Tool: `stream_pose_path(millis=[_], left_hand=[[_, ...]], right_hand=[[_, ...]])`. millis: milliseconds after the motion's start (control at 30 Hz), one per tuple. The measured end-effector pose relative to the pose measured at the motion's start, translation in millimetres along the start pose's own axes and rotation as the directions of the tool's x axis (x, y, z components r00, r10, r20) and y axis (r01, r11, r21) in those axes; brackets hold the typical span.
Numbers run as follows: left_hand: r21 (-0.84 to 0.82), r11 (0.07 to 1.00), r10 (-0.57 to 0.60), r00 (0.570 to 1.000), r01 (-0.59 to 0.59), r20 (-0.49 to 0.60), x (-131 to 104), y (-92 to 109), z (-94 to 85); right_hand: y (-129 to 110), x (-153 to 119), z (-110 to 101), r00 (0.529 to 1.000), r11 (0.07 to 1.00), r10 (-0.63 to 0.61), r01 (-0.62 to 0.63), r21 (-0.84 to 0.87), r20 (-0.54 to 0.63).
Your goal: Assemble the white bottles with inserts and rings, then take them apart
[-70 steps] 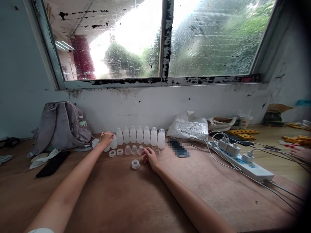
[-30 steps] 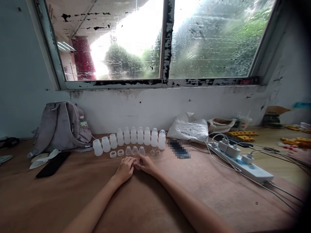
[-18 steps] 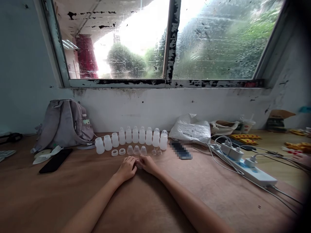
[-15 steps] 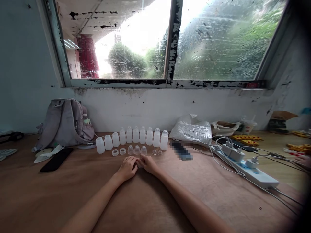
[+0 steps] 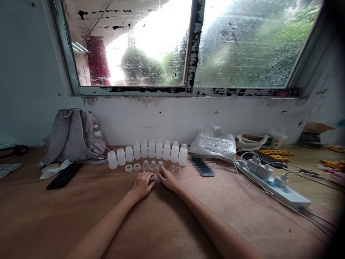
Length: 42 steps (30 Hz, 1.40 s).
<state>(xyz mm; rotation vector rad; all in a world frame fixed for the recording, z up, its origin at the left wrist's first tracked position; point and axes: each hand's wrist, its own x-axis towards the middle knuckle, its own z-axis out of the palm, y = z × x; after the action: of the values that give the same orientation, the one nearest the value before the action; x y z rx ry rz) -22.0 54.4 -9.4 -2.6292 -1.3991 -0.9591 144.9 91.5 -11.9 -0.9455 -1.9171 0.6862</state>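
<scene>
My left hand [image 5: 142, 185] and my right hand [image 5: 167, 179] meet over the table, fingers closed around a small whitish bottle collar [image 5: 156, 178]. Fingers cover much of it, so whether a nipple sits in it I cannot tell. Just beyond are clear dome caps [image 5: 146, 165] in a short row. Left of them lie two white collar rings [image 5: 129, 168]. Two clear nipples [image 5: 171, 167] lie to the right. Behind stands a row of frosted baby bottles [image 5: 151, 149]; several have caps on, while three open-topped bottles [image 5: 112, 160] are at the left end.
A grey backpack [image 5: 72, 136] and a black phone [image 5: 64, 176] are on the left. At the right are a silver plastic bag [image 5: 214, 144], a blurred-out dark item [image 5: 202, 166] and a white power strip [image 5: 288, 196] with trailing cables. The wall and window rise behind.
The piece between my hands has tilted and shows more. My right hand has shifted slightly right, its fingers turned further over the piece. The view has moved a little.
</scene>
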Motion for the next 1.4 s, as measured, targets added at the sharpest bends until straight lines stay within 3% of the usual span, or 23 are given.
stream_pose_path(millis=[200, 667, 967, 1100, 1333, 1400], left_hand=[[0.005, 1.0, 0.018, 1.0, -0.018, -0.007, -1, 1, -1.5], [0.054, 0.998, -0.012, 0.999, 0.014, -0.032, -1, 2, -0.7], [0.044, 0.999, -0.024, 0.999, 0.026, -0.043, -1, 3, -0.2], [-0.008, 0.999, -0.037, 0.999, 0.037, -0.028, 1, 5, -0.8], [-0.058, 0.997, -0.049, 0.999, 0.05, 0.017, 2, -2, -5.5], [-0.053, 0.997, -0.06, 0.998, 0.062, 0.036, 1, -6, -7.5]], right_hand=[[0, -1, -6, 0.992, 0.988, 0.098, -0.107, 0.114, 0.084], [12, 2, -2, 0.979, 0.966, 0.122, -0.155, 0.207, 0.164], [-2, -2, 6, 1.0, 0.999, 0.001, 0.0, 0.042, -0.024], [-4, -2, 6, 0.998, 0.995, 0.056, -0.054, 0.079, -0.025], [2, 0, 5, 0.984, 0.969, 0.163, -0.173, 0.177, 0.072], [4, 1, 3, 0.985, 0.971, 0.168, -0.17, 0.169, 0.031]])
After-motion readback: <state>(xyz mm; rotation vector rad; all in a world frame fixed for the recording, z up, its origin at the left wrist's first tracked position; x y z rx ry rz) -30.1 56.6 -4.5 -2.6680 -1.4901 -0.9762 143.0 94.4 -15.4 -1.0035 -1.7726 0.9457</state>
